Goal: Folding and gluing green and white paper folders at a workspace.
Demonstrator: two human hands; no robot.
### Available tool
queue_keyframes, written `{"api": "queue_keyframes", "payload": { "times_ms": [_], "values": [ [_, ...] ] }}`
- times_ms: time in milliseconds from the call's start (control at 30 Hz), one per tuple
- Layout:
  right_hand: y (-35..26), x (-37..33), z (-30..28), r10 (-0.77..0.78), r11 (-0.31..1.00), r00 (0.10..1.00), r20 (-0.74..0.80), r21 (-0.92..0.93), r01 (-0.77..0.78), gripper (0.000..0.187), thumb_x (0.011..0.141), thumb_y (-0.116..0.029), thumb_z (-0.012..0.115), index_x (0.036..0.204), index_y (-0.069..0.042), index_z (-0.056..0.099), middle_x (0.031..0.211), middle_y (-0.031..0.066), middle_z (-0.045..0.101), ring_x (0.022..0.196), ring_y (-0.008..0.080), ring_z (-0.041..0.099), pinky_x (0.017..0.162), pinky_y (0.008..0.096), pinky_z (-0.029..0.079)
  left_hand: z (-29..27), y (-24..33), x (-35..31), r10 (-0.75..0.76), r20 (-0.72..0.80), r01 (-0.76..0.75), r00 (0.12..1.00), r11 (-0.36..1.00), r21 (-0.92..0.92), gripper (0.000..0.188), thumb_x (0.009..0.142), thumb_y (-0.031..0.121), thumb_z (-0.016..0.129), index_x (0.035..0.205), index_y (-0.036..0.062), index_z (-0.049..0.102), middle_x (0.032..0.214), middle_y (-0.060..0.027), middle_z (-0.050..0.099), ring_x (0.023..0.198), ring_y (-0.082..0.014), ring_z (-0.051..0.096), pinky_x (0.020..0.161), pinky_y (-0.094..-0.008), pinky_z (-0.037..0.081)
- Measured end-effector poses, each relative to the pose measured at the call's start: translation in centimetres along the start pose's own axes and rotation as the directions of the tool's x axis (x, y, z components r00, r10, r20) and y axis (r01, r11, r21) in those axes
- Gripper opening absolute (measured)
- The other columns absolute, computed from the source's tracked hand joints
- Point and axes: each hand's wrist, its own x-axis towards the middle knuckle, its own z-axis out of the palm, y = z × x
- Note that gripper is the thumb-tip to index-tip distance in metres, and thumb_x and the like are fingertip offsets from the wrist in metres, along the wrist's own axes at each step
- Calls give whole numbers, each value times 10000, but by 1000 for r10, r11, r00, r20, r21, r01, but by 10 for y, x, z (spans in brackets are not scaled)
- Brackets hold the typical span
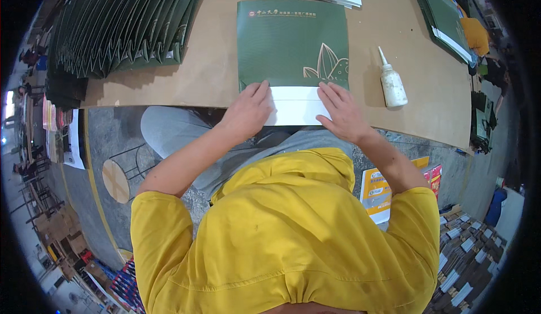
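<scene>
Green sheet [292, 43] under both flat hands

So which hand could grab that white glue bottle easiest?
Probably the right hand. The glue bottle stands on the brown table just to that hand's right, with nothing between them. The left hand presses the other side of the white flap, and would have to cross the green sheet.
</scene>
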Motion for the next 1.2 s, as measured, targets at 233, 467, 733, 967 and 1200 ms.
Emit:
{"api": "queue_keyframes", "payload": {
  "times_ms": [233,467,733,967,1200],
  "values": [
    [10,-23,-10,-58,987,986,158,156,33,685,772,-208,640,1370,-1,376,1439,156,364,1370,325,282,1121,483,222,-4,-18,-39,24,6,-22,1000,986,-167,587,801,137,592,1355,50,420,1436,-100,388,1354,-346,293,1108,-451,275],
    [22,-33,11,-50,956,998,-35,288,58,408,726,-81,661,1095,-20,499,1395,170,417,1329,343,355,1107,499,257,36,-26,-39,6,-290,-60,957,983,-176,498,734,55,620,1216,41,497,1373,-129,459,1299,-332,397,1066,-454,349],
    [24,-33,8,-75,950,996,-42,301,85,345,744,-89,667,1042,-17,510,1378,175,446,1317,361,376,1095,500,276,31,-30,-39,35,-377,-125,925,968,-216,307,701,58,684,988,37,576,1301,-142,523,1248,-325,469,1033,-458,400],
    [21,-29,1,-52,957,996,-79,280,72,220,829,-65,596,1040,-12,563,1317,155,513,1280,331,433,1077,485,306,21,-30,-36,36,-400,-155,916,950,-270,288,706,53,698,974,43,591,1267,-129,548,1235,-317,479,1029,-455,408],
    [10,-15,-5,263,834,963,-65,517,-193,135,906,-88,549,989,-2,613,1161,129,623,1167,288,546,1025,401,379,17,-28,-31,-170,-330,-22,928,863,-506,163,765,80,688,901,40,608,1205,-112,594,1199,-296,510,980,-436,427]
  ]
}}
